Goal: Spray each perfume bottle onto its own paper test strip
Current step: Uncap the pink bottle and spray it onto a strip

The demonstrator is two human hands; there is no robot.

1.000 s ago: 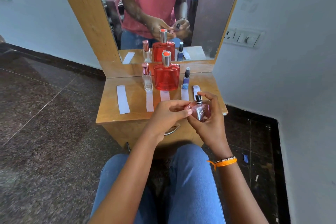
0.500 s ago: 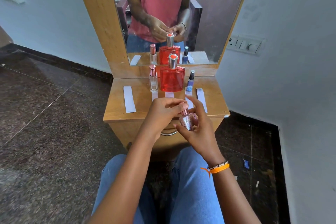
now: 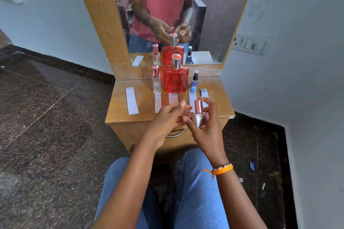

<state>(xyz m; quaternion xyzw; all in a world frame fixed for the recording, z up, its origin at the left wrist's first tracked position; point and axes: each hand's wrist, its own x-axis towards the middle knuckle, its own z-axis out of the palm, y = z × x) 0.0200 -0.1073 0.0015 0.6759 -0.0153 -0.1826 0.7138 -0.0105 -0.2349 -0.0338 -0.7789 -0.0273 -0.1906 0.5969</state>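
Observation:
My right hand grips a small pink perfume bottle with its rose-gold cap on, upright over the table's front edge. Just left of the bottle, my left hand has its fingers loosely apart and holds nothing. At the back of the wooden dressing table stand a slim clear bottle, a large red bottle and a small blue bottle. Several white paper strips lie in a row in front of them: the leftmost strip lies alone, and my hands partly hide the others.
A mirror rises behind the table and reflects the bottles and my hands. A white wall with a switch plate stands close on the right. Dark stone floor surrounds the table, and my knees in blue jeans sit below its drawer handle.
The pink bottle's black sprayer was bare a second ago; now the rose-gold cap sits on it. My left hand has let go of the cap and drawn slightly left.

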